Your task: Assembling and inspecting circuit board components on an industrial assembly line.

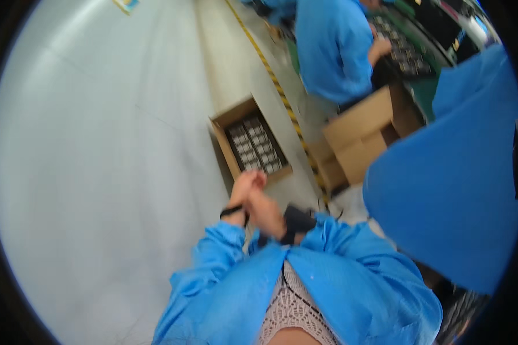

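Note:
My left hand (247, 187) and my right hand (266, 214) meet in front of my body, just short of an open cardboard box (227, 150) on the floor. The left fingers look curled in, and what they hold, if anything, is hidden. Motion smears the right hand, which lies against the left one, so its fingers cannot be made out. A black band (233, 211) circles my left wrist; something dark (299, 219) is at my right wrist. Inside the box, dark trays hold rows of small pale parts (254, 145).
Yellow-and-black floor tape (278, 86) runs past the box. Right of it stands another open carton (357, 144). A person in blue (334, 49) works at a bench bearing trays of parts (406, 57). Another blue-clad person (443, 195) is close on my right. Pale floor (109, 172) stretches left.

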Available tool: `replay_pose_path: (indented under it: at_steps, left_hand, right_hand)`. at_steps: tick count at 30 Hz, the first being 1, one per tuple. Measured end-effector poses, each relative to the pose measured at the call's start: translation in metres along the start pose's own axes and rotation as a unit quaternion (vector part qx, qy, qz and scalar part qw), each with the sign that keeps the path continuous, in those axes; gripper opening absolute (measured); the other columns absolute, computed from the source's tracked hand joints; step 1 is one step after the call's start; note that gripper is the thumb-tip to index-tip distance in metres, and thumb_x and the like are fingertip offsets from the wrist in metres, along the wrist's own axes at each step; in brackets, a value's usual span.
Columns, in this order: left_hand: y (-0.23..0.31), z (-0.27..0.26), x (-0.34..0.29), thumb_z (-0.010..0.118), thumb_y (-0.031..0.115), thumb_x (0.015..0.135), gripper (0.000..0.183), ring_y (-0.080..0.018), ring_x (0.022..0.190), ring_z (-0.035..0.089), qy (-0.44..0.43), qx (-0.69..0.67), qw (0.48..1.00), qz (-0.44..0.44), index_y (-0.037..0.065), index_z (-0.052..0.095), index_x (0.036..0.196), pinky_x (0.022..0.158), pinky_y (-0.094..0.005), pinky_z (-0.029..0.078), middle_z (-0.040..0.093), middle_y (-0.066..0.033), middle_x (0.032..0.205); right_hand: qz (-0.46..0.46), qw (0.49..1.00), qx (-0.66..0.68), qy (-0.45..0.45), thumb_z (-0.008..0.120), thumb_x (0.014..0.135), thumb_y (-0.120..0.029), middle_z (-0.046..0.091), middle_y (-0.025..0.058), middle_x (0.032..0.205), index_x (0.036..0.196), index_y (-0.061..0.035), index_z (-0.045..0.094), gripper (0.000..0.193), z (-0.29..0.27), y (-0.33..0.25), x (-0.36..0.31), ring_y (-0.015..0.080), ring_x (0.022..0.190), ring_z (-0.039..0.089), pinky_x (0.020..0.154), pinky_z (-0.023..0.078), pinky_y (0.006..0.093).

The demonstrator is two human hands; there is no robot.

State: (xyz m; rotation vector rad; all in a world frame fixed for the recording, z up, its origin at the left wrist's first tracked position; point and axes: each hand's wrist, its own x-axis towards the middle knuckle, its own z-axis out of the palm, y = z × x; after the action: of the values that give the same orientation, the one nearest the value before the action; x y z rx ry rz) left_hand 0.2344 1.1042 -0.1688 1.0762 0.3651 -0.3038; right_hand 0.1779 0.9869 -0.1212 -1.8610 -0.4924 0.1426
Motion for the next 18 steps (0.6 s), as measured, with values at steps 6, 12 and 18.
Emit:
replay_pose_path:
  at_steps: [6,12,18]
  left_hand:
    - [-0.006,0.019,0.055,0.047,0.007,0.086,0.021,-0.022,0.085,0.057,0.044,-0.004,0.979,-0.198,-0.001,0.043,0.105,0.075,-0.0329,0.049,0.056,-0.0132,0.094]
    - [0.036,0.025,0.087,0.052,0.01,0.084,0.019,-0.0204,0.081,0.057,-0.029,-0.045,0.979,-0.197,0.004,0.045,0.1,0.07,-0.032,0.049,0.057,-0.0105,0.09]
    - [0.078,0.005,0.108,0.047,0.019,0.088,0.017,-0.0153,0.083,0.056,-0.117,0.219,0.943,-0.22,0.006,0.051,0.098,0.072,-0.0286,0.047,0.058,-0.0072,0.09]
  right_hand:
    - [0.089,0.985,-0.012,0.15,0.056,0.078,-0.01,0.054,0.0176,0.076,0.083,-0.0017,0.046,0.014,-0.015,0.006,0.03,0.035,0.069,0.053,0.062,0.042,0.0403]
    - [0.19,0.972,0.091,0.1,0.058,0.077,-0.014,0.05,0.0092,0.064,0.078,-0.0012,0.051,0.015,-0.077,0.026,0.011,0.0155,0.057,0.048,0.052,0.038,0.0288]
    - [0.37,0.906,0.042,0.202,0.052,0.084,-0.016,0.05,0.0023,0.064,0.084,-0.001,0.052,0.015,-0.138,0.086,-0.066,0.009,0.057,0.047,0.05,0.039,0.0228]
